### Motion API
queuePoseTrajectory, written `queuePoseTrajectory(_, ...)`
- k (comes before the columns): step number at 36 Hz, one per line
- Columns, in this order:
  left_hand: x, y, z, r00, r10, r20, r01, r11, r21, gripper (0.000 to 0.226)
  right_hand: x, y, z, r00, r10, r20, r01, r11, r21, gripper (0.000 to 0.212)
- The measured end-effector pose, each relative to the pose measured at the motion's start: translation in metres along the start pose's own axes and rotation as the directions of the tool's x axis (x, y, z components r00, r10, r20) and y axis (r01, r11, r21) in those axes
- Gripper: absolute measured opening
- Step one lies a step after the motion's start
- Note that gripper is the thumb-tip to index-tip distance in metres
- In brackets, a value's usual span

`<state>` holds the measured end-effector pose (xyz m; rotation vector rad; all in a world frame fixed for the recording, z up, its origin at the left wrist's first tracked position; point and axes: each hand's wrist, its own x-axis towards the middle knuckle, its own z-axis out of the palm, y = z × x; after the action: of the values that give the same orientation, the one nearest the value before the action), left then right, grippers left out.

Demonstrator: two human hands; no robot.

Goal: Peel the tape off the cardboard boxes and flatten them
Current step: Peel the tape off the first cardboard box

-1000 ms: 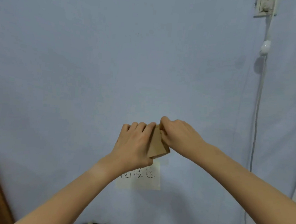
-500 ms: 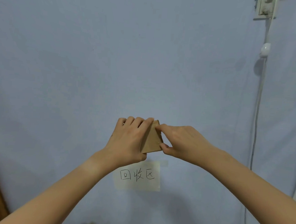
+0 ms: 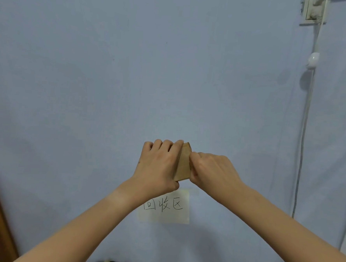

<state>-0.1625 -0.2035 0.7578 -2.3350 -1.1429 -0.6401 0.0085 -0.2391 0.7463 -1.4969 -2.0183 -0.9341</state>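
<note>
Two hands: both mine, raised before the blue wall [image 3: 131, 67].
Left hand [image 3: 157, 166]: my fingers curl over the box's left face, gripping it.
Right hand [image 3: 212, 169]: fingers and thumb pinch its right edge.
Cardboard box [image 3: 183, 166]: small, tilted, held in the air between my hands, above a handwritten paper note [image 3: 173, 215] on the wall.

The pale blue surface [image 3: 130, 87] is carrying a yellowish paper note [image 3: 175, 217] with handwritten characters, lying flat on it.

The left hand [image 3: 155, 166] and right hand [image 3: 216, 171] are bare, and both forearms [image 3: 93, 223] are bare along their visible length.
</note>
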Motion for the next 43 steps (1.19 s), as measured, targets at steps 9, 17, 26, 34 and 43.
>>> queuePoseTrajectory(9, -0.005, -0.003, -0.002, 0.995, -0.02, -0.096, 0.005, 0.988, -0.157, 0.098, 0.011, 0.017, -0.019, 0.85, 0.496, 0.179, -0.451, 0.51, 0.733, 0.01)
queuePoseTrajectory(17, -0.009, -0.009, -0.007, 0.986, -0.064, -0.151, 0.029, 0.974, -0.225, 0.095, 0.01, 0.006, -0.027, 0.689, 0.566, 0.453, -0.438, -0.172, 0.882, 0.012)
queuePoseTrajectory(26, -0.017, -0.015, -0.008, 0.973, -0.119, -0.2, 0.102, 0.99, -0.094, 0.097, 0.012, -0.001, -0.033, 0.876, 0.412, 0.25, -0.394, 0.315, 0.863, 0.006)
queuePoseTrajectory(34, -0.009, 0.008, -0.007, 0.963, -0.221, -0.157, 0.212, 0.975, -0.069, 0.131, 0.011, -0.023, -0.032, 0.898, 0.421, 0.132, -0.346, 0.486, 0.802, 0.01)
queuePoseTrajectory(43, -0.013, 0.008, 0.005, 0.948, -0.284, -0.143, 0.161, 0.817, -0.554, 0.093, 0.01, -0.022, -0.038, 0.812, 0.529, 0.248, -0.353, 0.108, 0.929, 0.009)
